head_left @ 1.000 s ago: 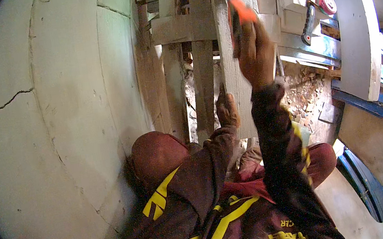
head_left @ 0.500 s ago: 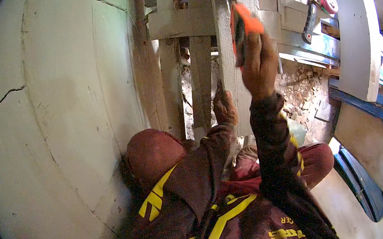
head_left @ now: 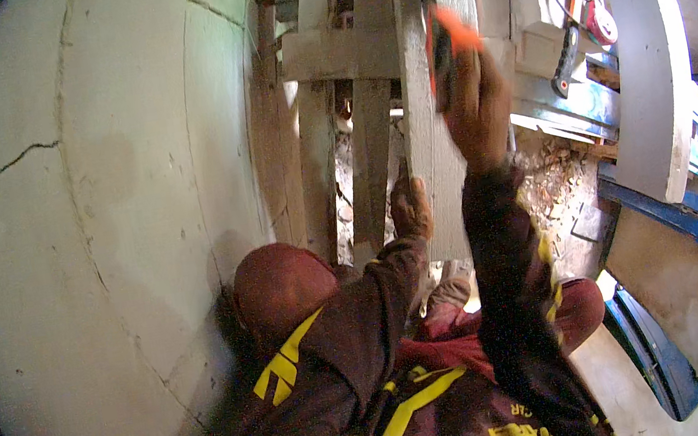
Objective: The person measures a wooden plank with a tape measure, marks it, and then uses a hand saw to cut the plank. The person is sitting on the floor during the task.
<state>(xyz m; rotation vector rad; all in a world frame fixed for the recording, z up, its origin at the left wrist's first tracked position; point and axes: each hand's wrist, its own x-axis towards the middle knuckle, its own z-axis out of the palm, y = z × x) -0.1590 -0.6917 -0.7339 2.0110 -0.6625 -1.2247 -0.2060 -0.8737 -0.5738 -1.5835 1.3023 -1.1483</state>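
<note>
along the long pale block (head_left: 447,202), the right hand (head_left: 478,111) and the orange-handled tool (head_left: 455,32) have been shifted back toward the block's far end, after being drawn toward its near end half a second earlier. the view has also been tilted, so that the block is placed lower in the frame than half a second before.

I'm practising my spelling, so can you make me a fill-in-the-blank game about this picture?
1. The right hand holds a tool coloured black and ____.
2. The left hand sits ____ (higher or lower) in the picture than the right.
3. The dark top has bright ____ markings.
4. The small red-and-white object is to the ____ of both hands.

Missing words: orange; lower; yellow; right.
</note>
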